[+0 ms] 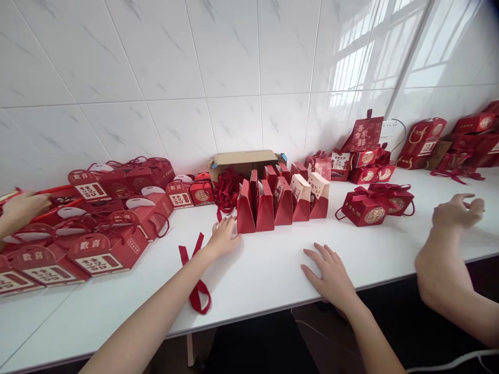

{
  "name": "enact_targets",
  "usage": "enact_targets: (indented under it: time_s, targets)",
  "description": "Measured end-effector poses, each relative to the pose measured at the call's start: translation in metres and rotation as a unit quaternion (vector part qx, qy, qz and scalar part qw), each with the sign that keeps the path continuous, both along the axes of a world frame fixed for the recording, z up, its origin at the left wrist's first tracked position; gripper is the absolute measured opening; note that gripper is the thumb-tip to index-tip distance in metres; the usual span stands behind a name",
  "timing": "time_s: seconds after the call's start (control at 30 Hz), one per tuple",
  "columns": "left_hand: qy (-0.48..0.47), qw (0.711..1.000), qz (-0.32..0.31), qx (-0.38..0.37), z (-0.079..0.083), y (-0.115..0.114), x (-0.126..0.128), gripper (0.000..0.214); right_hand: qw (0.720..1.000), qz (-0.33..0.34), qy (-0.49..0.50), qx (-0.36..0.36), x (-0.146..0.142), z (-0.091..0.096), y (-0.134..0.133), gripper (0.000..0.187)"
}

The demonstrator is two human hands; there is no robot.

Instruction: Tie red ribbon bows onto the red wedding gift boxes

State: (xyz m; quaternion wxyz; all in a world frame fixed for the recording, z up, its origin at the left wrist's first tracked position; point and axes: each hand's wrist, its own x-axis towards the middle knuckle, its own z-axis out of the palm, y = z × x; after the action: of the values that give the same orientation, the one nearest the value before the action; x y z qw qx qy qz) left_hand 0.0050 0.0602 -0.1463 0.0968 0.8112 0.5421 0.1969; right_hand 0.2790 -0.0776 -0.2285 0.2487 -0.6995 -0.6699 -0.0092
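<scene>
My left hand [224,238] has its fingers stretched out beside the leftmost of several upright, narrow red gift boxes [264,206]. Its fingertips come up to that box's lower corner; whether they touch it I cannot tell. Over the white table's front part is my right hand [329,274], fingers spread, holding nothing. A loose dark red ribbon [199,291] lies looped on the table to the left of my left forearm. Behind my left hand a bunch of red ribbons [227,191] spills in front of an open cardboard box [245,157].
Rows of red handled gift boxes [103,255] fill the left, where another person's hand [25,210] reaches in. Two ribbon-tied red boxes [366,208] stand right of centre. Another person's hand [458,213] hangs over the right side. More boxes [423,140] line the tiled wall.
</scene>
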Motion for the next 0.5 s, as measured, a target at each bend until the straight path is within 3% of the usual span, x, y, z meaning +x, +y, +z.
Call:
enact_targets:
  time_s: [0.07,0.17,0.27,0.4,0.5]
  targets:
    - [0.017,1.000,0.012,-0.002,0.015,-0.021,-0.015,0.034,1.000,0.003,0.009,0.005,0.002,-0.001,0.001,0.042]
    - [0.040,0.999,0.018,-0.033,0.033,-0.072,-0.047,0.027,0.998,0.008,0.046,0.031,0.004,-0.001,0.001,0.040]
    - [0.101,0.991,-0.030,-0.085,0.031,-0.124,-0.079,0.027,0.983,0.032,0.165,0.072,-0.007,0.007,-0.009,0.032]
    - [0.090,0.993,-0.069,-0.040,0.004,-0.165,-0.100,0.008,0.903,0.136,0.400,0.073,-0.058,0.026,-0.044,0.016]
    - [0.041,0.993,-0.103,0.029,-0.009,-0.189,-0.092,0.013,0.840,0.282,0.464,-0.003,-0.111,0.027,-0.071,0.016]
